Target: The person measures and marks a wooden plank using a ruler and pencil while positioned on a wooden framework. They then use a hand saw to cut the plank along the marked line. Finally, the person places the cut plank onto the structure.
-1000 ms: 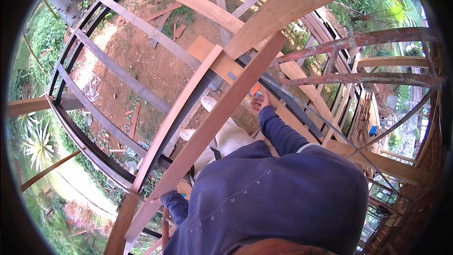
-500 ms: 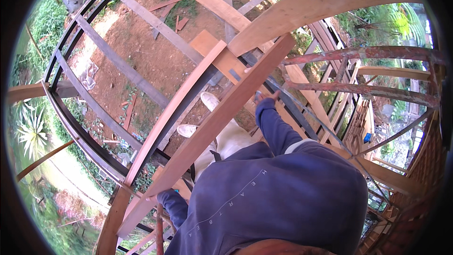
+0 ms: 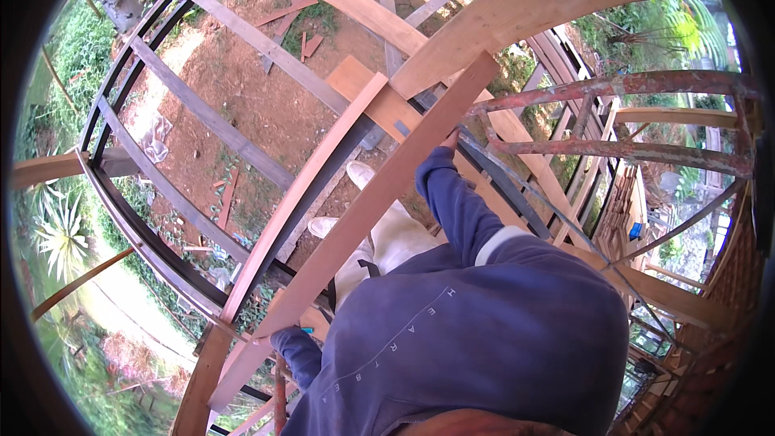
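Note:
A long reddish wooden plank (image 3: 379, 194) runs diagonally in front of me, from the lower left up to the middle right. Near its lower end, my left hand (image 3: 263, 342) is closed on the edge, its fingers largely hidden. My right hand (image 3: 450, 139) grips the same plank's near edge close to the upper end, with its fingertips out of sight. Just beyond lies a second, narrower plank (image 3: 303, 186), roughly parallel and resting on the dark frame.
Dark curved beams (image 3: 214, 113) form an open grid over bare soil (image 3: 234, 73). A wide pale board (image 3: 549, 8) crosses the upper right. Rusty red pipes (image 3: 622, 87) stand at the right. My shoes (image 3: 361, 175) show beneath the plank. Wood offcuts (image 3: 286, 12) lie below.
My right hand, apart from the plank with fingers spread before, has moved up and left and taken hold of its edge. The plank has shifted slightly; my left hand stays at its lower end.

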Tool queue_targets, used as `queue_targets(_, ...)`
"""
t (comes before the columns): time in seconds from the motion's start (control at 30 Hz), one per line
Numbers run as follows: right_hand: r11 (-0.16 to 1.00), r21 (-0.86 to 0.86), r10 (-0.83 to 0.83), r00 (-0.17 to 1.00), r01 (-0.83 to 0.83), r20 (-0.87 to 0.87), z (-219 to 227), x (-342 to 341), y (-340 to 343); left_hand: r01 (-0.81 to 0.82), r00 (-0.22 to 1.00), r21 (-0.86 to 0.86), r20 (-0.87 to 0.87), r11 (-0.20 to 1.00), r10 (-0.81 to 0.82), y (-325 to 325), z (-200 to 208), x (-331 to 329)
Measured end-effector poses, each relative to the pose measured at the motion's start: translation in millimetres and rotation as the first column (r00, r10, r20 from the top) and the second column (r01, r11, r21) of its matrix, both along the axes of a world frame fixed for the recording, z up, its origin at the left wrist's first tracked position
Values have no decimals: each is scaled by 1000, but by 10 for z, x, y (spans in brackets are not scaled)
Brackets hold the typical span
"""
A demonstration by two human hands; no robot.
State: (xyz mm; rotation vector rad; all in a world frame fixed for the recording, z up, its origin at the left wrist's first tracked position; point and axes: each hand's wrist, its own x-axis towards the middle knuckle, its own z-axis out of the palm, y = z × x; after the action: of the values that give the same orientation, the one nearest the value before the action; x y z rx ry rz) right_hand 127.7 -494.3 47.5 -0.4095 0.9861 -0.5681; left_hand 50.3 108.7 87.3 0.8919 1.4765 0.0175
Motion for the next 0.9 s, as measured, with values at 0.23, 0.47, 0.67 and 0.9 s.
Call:
queue_targets(0.23, 995, 69, -25, 835, 75, -550, 226, -375, 226, 4, 1000, 13, 21, 1000, -4, -11, 12, 71)
queue_targets(0.47, 977, -111, 114, 881, -184, -458, 489, -143, -108, 3, 1000, -7, 7, 1000, -3, -99, 12, 61)
queue_targets(0.67, 891, -163, 74, 491, -423, -868, 648, 456, 75, -25, 1000, 1, 13, 1000, 25, 21, 36, -15)
queue_targets(0.9, 781, -435, -31, 667, -449, -744, 313, 218, -57, -32, 999, 16, -6, 999, 33, 76, 96, -91)
